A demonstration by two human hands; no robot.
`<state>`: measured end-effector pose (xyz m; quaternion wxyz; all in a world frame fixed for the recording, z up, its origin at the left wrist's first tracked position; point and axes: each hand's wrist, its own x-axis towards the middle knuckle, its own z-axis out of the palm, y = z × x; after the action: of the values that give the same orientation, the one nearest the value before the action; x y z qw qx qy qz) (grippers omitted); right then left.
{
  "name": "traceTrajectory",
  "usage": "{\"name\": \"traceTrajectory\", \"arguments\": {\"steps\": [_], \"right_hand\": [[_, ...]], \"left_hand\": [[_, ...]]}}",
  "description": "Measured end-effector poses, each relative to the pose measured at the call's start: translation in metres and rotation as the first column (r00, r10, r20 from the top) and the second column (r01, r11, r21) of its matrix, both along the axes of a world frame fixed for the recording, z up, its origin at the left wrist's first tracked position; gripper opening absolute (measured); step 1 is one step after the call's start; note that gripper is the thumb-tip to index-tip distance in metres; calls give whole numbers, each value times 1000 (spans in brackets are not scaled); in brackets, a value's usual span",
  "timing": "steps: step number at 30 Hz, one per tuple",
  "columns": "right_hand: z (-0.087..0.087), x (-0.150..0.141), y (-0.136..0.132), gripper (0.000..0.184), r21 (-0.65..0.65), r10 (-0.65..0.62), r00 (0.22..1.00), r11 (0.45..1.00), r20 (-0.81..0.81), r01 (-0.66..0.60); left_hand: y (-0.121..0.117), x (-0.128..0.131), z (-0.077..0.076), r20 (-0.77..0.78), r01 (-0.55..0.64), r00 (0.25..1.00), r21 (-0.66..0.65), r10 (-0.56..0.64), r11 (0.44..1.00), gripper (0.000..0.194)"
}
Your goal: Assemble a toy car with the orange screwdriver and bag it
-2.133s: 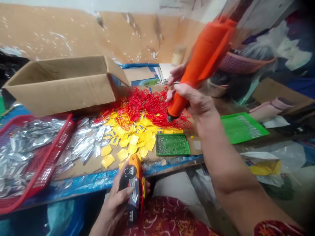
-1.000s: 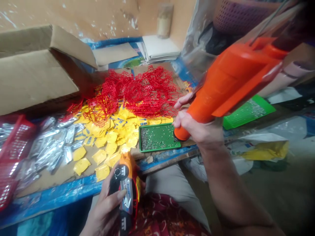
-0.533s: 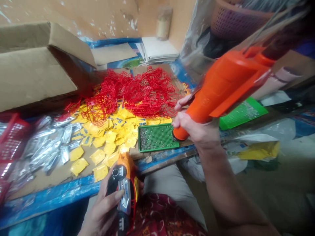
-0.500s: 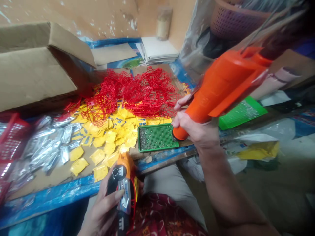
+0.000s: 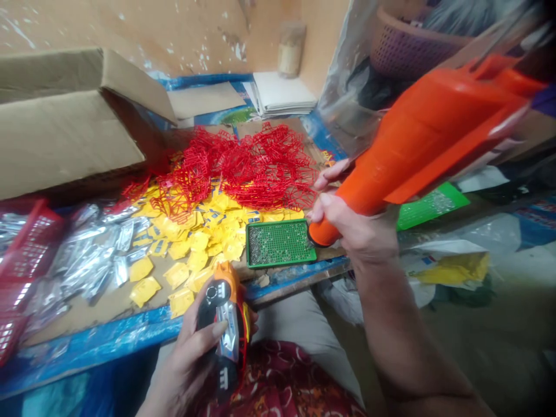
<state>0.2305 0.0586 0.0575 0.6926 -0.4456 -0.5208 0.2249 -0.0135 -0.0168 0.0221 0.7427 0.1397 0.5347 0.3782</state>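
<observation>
An orange tapered plastic hand tool (image 5: pixel 417 145) is gripped by the right hand (image 5: pixel 353 227), which is closed firmly round its narrow end. That grip seems to aim its dark tip (image 5: pixel 314 238) at the right edge of a green perforated tray (image 5: pixel 280 244), which is filled with tiny metal studs. The left hand (image 5: pixel 182 359) is closed round an orange-and-black cordless tool (image 5: pixel 223 324), held low at the blue-edged worktop (image 5: pixel 104 341), above a patterned red cloth (image 5: pixel 282 376). Its silver label (image 5: pixel 227 327) shows no readable writing. Beyond the tray, yellow card pieces (image 5: pixel 145 291) lie scattered, with a tangle of red plastic lattice (image 5: pixel 256 168) heaped on them, apparently loose stock within easy reach. Silver foil packets (image 5: pixel 95 255) spread left toward a red plastic basket (image 5: pixel 39 211). An open cardboard box (image 5: pixel 65 145) stands farther back, and a stack of white paper (image 5: pixel 278 92) sits by the wall.
</observation>
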Motion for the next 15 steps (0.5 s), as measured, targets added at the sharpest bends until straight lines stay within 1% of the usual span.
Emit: {"name": "traceTrajectory", "arguments": {"steps": [3,5,7,9,11,13,15], "right_hand": [[15,-9,-7,18,-29,39,993,999,-112,-43],[29,-17,-14,19,-46,25,982,998,-189,-34],[43,-25,-19,20,-24,19,978,999,-206,-25],[54,-33,-24,26,-10,99,969,995,-227,-103],[61,-40,-27,29,13,242,937,969,-252,-247],[65,-49,-29,19,48,358,901,933,-246,-358],[67,-59,-32,2,45,398,892,916,-213,-398]], "left_hand": [[4,8,-2,23,25,999,21,-25,999,90],[8,14,-5,68,35,997,87,-41,996,85],[13,19,-8,88,6,996,136,-18,991,80],[16,22,-10,99,-27,995,174,10,984,74],[16,24,-10,102,-38,995,189,19,981,73],[15,26,-10,87,-34,996,191,17,981,77],[13,26,-11,53,-20,999,197,10,980,82]]}}
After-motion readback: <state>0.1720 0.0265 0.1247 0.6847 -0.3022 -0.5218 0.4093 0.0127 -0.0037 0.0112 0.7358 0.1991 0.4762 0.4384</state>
